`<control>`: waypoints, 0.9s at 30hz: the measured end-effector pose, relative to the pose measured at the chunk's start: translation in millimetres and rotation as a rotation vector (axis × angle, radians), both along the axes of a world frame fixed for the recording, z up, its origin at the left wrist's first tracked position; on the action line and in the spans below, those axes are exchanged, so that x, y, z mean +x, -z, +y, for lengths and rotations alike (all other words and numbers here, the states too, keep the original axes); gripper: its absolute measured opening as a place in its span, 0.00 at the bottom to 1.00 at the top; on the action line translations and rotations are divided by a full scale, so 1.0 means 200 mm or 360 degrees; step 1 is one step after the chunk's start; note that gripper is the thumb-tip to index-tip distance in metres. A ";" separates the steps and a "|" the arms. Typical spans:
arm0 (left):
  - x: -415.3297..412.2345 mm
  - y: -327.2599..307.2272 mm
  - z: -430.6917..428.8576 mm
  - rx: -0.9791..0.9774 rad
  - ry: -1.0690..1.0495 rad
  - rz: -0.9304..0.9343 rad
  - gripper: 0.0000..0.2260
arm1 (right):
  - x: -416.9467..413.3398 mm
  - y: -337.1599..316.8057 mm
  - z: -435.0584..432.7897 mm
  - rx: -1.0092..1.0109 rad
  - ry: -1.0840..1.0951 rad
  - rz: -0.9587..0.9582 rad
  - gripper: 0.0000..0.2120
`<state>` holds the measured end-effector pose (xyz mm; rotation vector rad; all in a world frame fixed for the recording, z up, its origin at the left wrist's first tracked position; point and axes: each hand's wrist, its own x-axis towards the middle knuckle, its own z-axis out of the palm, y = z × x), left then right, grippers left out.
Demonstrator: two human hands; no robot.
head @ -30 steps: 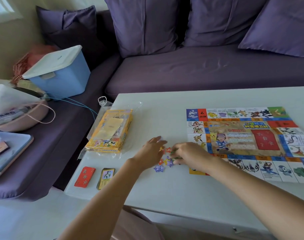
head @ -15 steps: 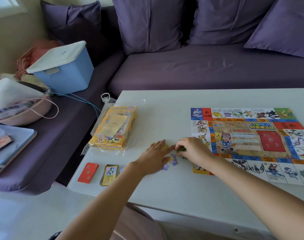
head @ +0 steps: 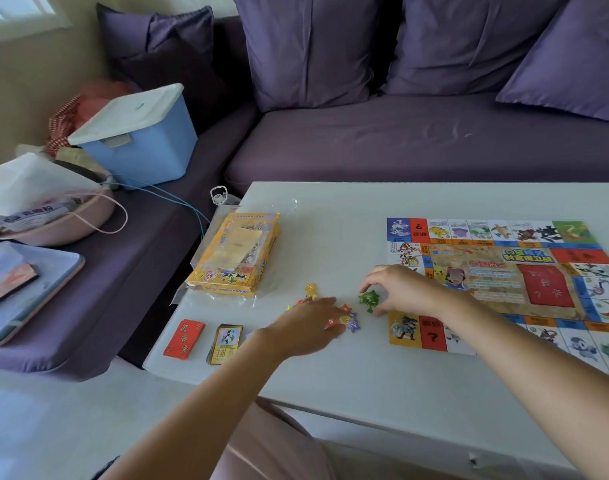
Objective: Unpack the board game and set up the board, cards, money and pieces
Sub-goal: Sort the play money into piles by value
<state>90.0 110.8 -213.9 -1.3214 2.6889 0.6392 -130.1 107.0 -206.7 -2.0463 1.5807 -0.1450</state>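
Curling round green pieces (head: 368,299), right hand (head: 410,289) fingers (head: 372,277) pinch them.

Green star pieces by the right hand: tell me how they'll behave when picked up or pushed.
The green star pieces look small and thin, so probably light and stiff. On the smooth white table they would likely slide, not roll. Thin edges may be fiddly; the right hand curls its fingertips round them.

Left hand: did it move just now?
Yes. The left hand slid toward the person: its fingertips were level with the yellow game box, now they lie nearer than its front edge.
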 end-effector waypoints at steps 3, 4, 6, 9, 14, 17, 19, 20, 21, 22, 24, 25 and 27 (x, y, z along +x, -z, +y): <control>-0.01 -0.02 0.01 -0.0002 -0.0021 0.0086 0.18 | 0.01 -0.01 -0.01 0.0018 -0.0040 0.0103 0.25; -0.01 -0.02 0.00 -0.0028 -0.0046 0.0053 0.20 | 0.02 -0.01 -0.01 0.0021 -0.0036 0.0113 0.26; -0.02 -0.01 -0.02 -0.0063 -0.0116 -0.0061 0.25 | 0.04 -0.01 -0.02 0.0014 0.0005 0.0105 0.27; -0.03 0.02 -0.05 -0.0078 -0.0163 -0.0190 0.28 | 0.07 -0.01 -0.05 0.0000 0.0119 0.0040 0.24; -0.03 0.05 -0.02 -0.0064 -0.0161 -0.0117 0.26 | 0.14 0.02 -0.10 -0.0103 0.0354 -0.0039 0.15; -0.02 0.04 -0.01 -0.0025 -0.0166 0.0017 0.25 | 0.19 0.04 -0.16 -0.0107 0.0426 -0.0092 0.13; 0.00 0.03 -0.04 0.0009 -0.0229 0.0117 0.23 | 0.22 0.05 -0.22 -0.0112 0.0453 -0.0109 0.13; 0.00 0.02 -0.06 -0.0030 -0.0240 0.0125 0.22 | 0.24 0.06 -0.25 -0.0117 0.0470 -0.0116 0.14; 0.01 0.01 -0.09 -0.0101 -0.0247 0.0103 0.22 | 0.25 0.06 -0.28 -0.0124 0.0484 -0.0123 0.14; 0.02 0.01 -0.12 -0.0184 -0.0263 0.0068 0.21 | 0.27 0.07 -0.31 -0.0136 0.0493 -0.0132 0.14; 0.05 -0.01 -0.19 -0.0329 -0.0328 -0.0040 0.22 | 0.30 0.08 -0.36 -0.0154 0.0493 -0.0170 0.15; 0.07 -0.02 -0.22 -0.0384 -0.0362 -0.0105 0.22 | 0.32 0.08 -0.39 -0.0164 0.0489 -0.0190 0.16; 0.12 -0.04 -0.29 -0.0456 -0.0400 -0.0214 0.22 | 0.36 0.09 -0.43 -0.0193 0.0472 -0.0225 0.16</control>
